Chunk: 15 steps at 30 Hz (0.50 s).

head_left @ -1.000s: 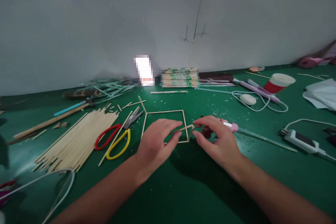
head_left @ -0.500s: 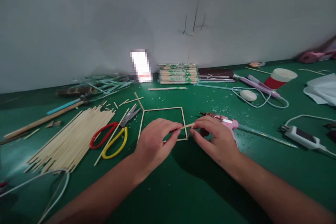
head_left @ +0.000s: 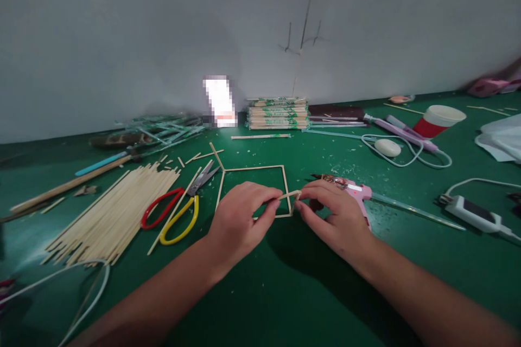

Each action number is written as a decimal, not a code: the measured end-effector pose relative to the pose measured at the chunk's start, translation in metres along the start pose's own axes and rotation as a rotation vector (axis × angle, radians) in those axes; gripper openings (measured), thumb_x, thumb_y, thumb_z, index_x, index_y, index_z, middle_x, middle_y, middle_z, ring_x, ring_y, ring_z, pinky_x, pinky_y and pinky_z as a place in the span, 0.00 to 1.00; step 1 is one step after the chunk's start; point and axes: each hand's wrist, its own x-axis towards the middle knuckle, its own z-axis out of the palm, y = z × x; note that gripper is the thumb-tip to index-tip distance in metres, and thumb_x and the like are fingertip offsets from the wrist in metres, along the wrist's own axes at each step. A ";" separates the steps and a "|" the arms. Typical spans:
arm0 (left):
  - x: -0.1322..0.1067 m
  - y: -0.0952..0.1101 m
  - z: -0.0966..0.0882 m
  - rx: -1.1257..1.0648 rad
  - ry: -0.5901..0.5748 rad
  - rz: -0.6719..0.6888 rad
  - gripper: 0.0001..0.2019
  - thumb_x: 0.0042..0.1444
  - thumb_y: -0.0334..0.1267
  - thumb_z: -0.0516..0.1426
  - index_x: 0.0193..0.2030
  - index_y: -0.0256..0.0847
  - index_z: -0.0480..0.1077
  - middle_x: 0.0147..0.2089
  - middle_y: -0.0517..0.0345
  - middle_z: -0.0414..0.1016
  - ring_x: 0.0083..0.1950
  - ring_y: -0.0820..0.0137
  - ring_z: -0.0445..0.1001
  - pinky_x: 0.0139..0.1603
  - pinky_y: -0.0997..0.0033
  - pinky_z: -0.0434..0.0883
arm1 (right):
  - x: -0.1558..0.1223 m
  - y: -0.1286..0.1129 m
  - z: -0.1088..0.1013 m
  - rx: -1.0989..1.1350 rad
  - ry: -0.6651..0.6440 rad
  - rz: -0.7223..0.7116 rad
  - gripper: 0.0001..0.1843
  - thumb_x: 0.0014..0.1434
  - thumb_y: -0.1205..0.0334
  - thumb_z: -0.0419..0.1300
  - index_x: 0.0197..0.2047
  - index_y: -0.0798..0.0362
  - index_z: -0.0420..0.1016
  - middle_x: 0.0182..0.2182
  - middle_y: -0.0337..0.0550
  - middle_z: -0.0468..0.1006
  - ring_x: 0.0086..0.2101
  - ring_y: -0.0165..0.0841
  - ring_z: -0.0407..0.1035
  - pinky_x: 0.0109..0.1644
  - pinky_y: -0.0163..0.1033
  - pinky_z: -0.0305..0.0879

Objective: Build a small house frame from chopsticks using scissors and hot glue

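Note:
Between the thumb and fingers of my left hand (head_left: 240,211) is a thin wooden stick (head_left: 290,194), held nearly level. My right hand (head_left: 336,209) pinches at the other end of this stick, where it meets a short upright stick (head_left: 297,205) at the near right corner of a square stick frame (head_left: 252,167). The frame lies flat on the green table, its near left part hidden by my left hand. Another stick (head_left: 216,156) rises from its far left corner. Just behind my right hand lies a pink glue gun (head_left: 358,192), partly covered.
Red-and-yellow-handled scissors (head_left: 195,201) and a spread of wooden sticks (head_left: 109,214) lie to the left. Wrapped chopsticks (head_left: 279,115) are stacked by the wall, beside a blurred bright screen (head_left: 220,100). Right: a paper cup (head_left: 437,121), a white oval object (head_left: 387,147) and a white adapter (head_left: 474,212).
The view has shifted slightly, so the surroundings appear a little to the right. Both hands keep the same hold on the stick at the frame's corner.

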 end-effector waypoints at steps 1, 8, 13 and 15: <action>0.000 0.000 0.000 0.003 0.000 0.001 0.07 0.57 0.31 0.57 0.42 0.38 0.72 0.38 0.56 0.78 0.39 0.70 0.74 0.41 0.69 0.71 | 0.000 0.000 0.000 0.002 -0.002 0.000 0.04 0.58 0.66 0.58 0.37 0.53 0.73 0.34 0.42 0.75 0.32 0.28 0.69 0.34 0.34 0.66; -0.001 0.000 -0.001 0.006 0.019 0.011 0.07 0.56 0.31 0.57 0.42 0.38 0.72 0.38 0.55 0.78 0.39 0.70 0.74 0.41 0.67 0.71 | 0.000 0.002 0.002 0.017 0.005 0.013 0.05 0.57 0.66 0.58 0.38 0.54 0.72 0.35 0.41 0.74 0.28 0.26 0.66 0.32 0.34 0.65; 0.000 0.001 -0.004 -0.015 0.046 0.010 0.07 0.55 0.31 0.58 0.42 0.38 0.71 0.38 0.55 0.78 0.39 0.70 0.74 0.41 0.67 0.71 | 0.000 0.002 0.001 0.014 0.001 0.014 0.05 0.57 0.66 0.58 0.38 0.54 0.73 0.34 0.41 0.74 0.27 0.26 0.66 0.32 0.34 0.65; 0.002 0.002 -0.007 -0.016 0.062 0.003 0.07 0.55 0.30 0.58 0.41 0.38 0.71 0.38 0.55 0.78 0.39 0.70 0.74 0.41 0.67 0.72 | 0.000 0.001 0.000 0.012 -0.008 0.008 0.06 0.57 0.67 0.57 0.38 0.54 0.73 0.34 0.42 0.74 0.28 0.27 0.67 0.32 0.34 0.65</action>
